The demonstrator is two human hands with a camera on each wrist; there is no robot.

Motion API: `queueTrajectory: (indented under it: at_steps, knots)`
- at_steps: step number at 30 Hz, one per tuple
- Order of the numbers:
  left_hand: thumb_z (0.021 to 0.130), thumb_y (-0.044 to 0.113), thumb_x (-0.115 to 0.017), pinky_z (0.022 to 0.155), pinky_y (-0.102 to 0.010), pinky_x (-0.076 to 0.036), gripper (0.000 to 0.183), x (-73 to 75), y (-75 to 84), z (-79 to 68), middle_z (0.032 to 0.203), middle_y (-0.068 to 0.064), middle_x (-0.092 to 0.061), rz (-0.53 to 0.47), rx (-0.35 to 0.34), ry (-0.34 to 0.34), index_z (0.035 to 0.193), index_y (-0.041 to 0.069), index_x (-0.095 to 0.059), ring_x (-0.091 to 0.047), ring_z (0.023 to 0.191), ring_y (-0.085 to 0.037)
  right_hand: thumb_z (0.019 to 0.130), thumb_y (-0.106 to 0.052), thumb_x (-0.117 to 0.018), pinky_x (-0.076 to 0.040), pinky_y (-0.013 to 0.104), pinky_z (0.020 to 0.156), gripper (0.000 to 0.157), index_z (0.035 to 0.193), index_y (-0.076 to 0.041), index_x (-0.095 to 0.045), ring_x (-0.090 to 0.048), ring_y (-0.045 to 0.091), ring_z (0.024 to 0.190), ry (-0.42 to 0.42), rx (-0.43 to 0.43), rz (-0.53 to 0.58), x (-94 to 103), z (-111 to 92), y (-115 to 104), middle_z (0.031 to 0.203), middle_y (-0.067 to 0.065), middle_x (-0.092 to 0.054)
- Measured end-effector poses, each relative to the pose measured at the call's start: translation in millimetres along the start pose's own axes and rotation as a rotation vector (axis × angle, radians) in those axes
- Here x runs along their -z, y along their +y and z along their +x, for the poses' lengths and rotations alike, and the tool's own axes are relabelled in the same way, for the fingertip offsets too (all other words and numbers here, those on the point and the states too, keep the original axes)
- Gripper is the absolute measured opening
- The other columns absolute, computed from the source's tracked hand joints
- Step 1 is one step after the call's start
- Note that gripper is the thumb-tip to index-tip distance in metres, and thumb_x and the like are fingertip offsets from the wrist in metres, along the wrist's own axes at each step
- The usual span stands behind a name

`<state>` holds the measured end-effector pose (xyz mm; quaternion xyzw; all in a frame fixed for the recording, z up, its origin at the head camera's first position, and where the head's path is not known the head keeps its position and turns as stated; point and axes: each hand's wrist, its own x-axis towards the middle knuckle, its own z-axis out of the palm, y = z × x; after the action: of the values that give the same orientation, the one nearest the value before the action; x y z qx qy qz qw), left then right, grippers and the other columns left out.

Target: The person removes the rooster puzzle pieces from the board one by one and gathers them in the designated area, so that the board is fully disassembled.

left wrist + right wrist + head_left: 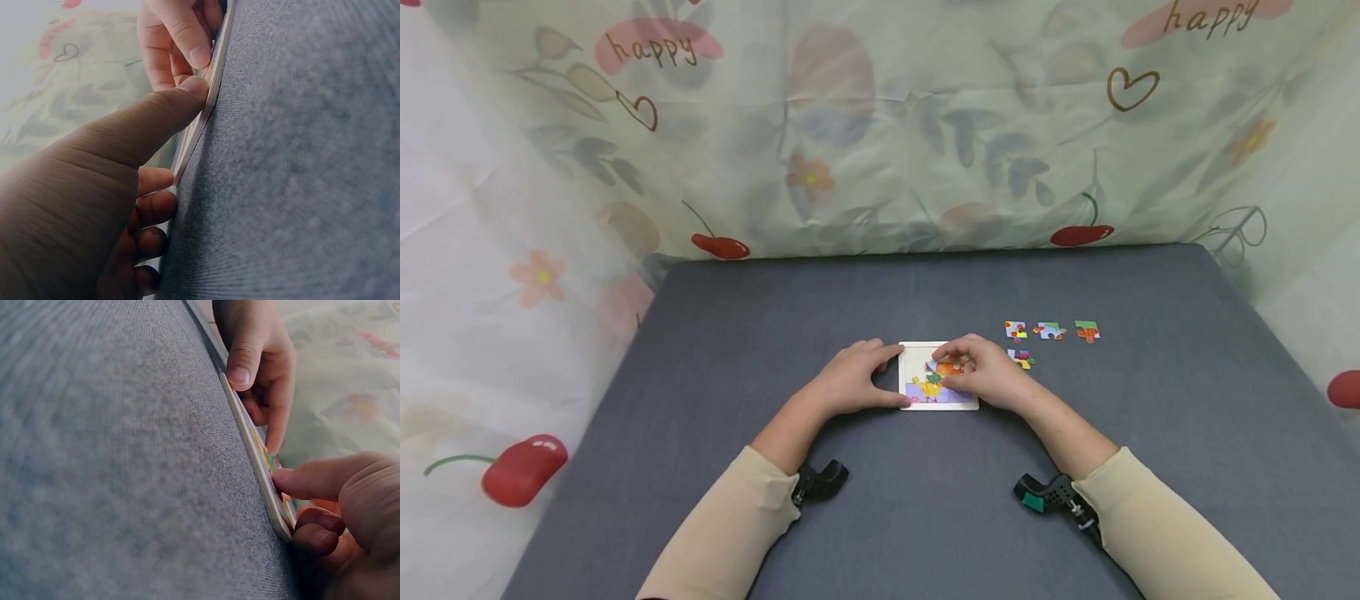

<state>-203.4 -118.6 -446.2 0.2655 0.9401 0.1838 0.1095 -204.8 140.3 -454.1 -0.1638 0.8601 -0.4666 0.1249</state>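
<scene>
Both hands work at one small tray near the middle of the table. Left hand [850, 385] braces the left edge of the white square puzzle tray [912, 357]: thumb on the near left corner, fingers curled at the far left corner, so the frame is pinched between them. Left wrist view confirms the thumb tip [187, 90] pressed against the tray's thin edge. Right hand [988, 372] lies over the tray's right half, fingertips curled down onto an orange puzzle piece [950, 367] inside the frame; whether the piece is pinched or only pressed cannot be told. Right wrist view shows the thumb [306, 481] against the tray's near edge.

Largest first:
- Grey cloth-covered table [925, 517], filling the near and middle scene. Pale floral curtain [880, 125] printed with cherries and "happy" hangs behind and on both sides.
- Tray, flat on the cloth, centre. Holds a partly joined picture: yellow, green, purple and pink areas visible at its near side [928, 390]; the right part is hidden by the hand.
- Loose pieces on the cloth to the right and far of the tray, outside it: a row of three, blue-and-red piece [1016, 330], blue-and-orange piece [1049, 331], green-and-orange piece [1087, 331]. A fourth, yellow-and-pink piece [1021, 359], lies nearer, just beside the right hand.
</scene>
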Motion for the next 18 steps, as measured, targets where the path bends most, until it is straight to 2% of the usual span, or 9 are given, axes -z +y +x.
queueTrajectory:
  at_steps: [5, 8, 13, 18]
  knots:
    - [0.085, 0.062, -0.076, 0.073, -0.033, -0.036, 0.087, -0.4, 0.0, 0.5, 0.096, 0.004, -0.050, 0.001, 0.003, -0.005, 0.155, 0.019, -0.048, -0.045, 0.084, -0.015, 0.085, -0.005, -0.080, -0.043, 0.027, 0.063, 0.046, 0.129, 0.000, -0.069, -0.050, 0.019, 0.072, 0.002, 0.029, -0.068, 0.3, -0.5, 1.3, 0.107, 0.012, -0.058]
    - [0.085, 0.062, -0.076, 0.073, -0.033, -0.036, 0.087, -0.7, -0.5, 0.3, 0.096, 0.004, -0.050, 0.004, 0.001, 0.000, 0.155, 0.019, -0.048, -0.046, 0.084, -0.015, 0.086, -0.007, -0.080, -0.044, 0.028, 0.065, 0.042, 0.127, -0.002, -0.072, -0.051, 0.018, 0.074, 0.002, 0.032, -0.112, -0.5, -0.1, 1.1, 0.105, 0.009, -0.059]
    - [0.085, 0.061, -0.076, 0.074, -0.033, -0.036, 0.086, -1.5, -1.8, 0.7, 0.097, 0.004, -0.050, 0.007, -0.007, 0.011, 0.155, 0.019, -0.048, -0.046, 0.085, -0.015, 0.087, -0.007, -0.079, -0.046, 0.029, 0.071, 0.039, 0.125, -0.004, -0.071, -0.052, 0.020, 0.082, 0.001, 0.029, -0.077, -0.9, -1.3, -1.4, 0.109, 0.010, -0.058]
    - [0.085, 0.062, -0.076, 0.074, -0.033, -0.036, 0.086, -2.3, -2.7, 0.9, 0.097, 0.004, -0.050, 0.004, -0.014, 0.015, 0.154, 0.019, -0.049, -0.046, 0.085, -0.015, 0.087, -0.006, -0.079, -0.046, 0.028, 0.068, 0.039, 0.125, -0.004, -0.071, -0.052, 0.020, 0.077, 0.008, 0.034, -0.061, -1.3, -1.4, -0.5, 0.109, 0.011, -0.058]
